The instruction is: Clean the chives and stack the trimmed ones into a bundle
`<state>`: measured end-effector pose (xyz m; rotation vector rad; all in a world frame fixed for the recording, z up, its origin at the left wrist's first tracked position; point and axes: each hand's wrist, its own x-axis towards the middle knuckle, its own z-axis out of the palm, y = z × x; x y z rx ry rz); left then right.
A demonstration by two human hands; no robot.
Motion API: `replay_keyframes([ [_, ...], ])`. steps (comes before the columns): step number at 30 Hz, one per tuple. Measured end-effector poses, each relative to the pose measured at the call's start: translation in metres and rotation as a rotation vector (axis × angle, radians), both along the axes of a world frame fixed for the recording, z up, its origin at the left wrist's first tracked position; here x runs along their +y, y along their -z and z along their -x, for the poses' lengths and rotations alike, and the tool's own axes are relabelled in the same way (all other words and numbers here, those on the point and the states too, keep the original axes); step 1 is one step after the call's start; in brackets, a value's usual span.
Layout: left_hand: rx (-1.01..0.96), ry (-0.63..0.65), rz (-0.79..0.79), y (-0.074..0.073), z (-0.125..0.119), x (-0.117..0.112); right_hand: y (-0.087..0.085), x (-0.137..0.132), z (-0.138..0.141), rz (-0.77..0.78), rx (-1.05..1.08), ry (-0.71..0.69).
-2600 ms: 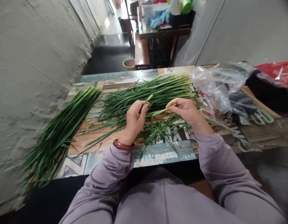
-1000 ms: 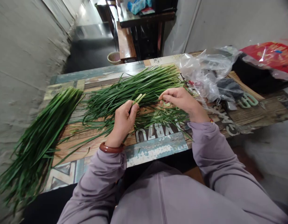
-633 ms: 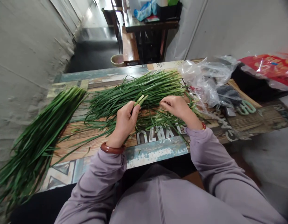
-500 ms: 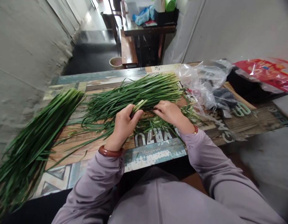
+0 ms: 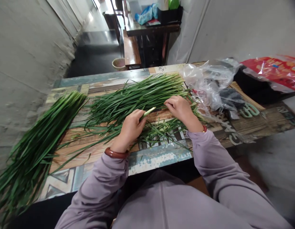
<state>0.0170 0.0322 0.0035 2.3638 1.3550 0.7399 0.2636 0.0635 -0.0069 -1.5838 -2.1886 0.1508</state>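
My left hand (image 5: 131, 126) is closed around a few garlic chives, whose pale stem ends (image 5: 149, 111) poke out past the thumb. To the right, my right hand (image 5: 179, 107) hovers by the stem ends of a large pile of chives (image 5: 137, 97), its fingertips pinched together. Whatever is between those fingertips is too small to make out. Below both hands lies a scatter of chive scraps (image 5: 164, 128). A second chive bunch (image 5: 44, 140) rests at the left, with its leaves hanging toward the near left corner.
The wood-patterned table (image 5: 159, 159) carries a clear plastic bag (image 5: 209, 82), green-handled scissors (image 5: 249, 110) and a red package (image 5: 273, 71) on its right. Walls stand on both sides. Beyond are a bench (image 5: 131, 47), a basket (image 5: 119, 64) and another table (image 5: 153, 30).
My right hand has moved up and right, away from my left hand. My left hand has shifted slightly right and down, with the chive stems still in it.
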Motion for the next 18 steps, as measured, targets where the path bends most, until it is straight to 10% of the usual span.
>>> replay_keyframes([
  [7,0.244,-0.026,0.009,0.005,0.006,0.003,0.003,0.004,-0.009,0.011,-0.051,0.074],
  [18,0.009,-0.086,-0.096,0.012,0.014,0.015,0.0,-0.001,-0.006,0.117,-0.011,0.071],
])
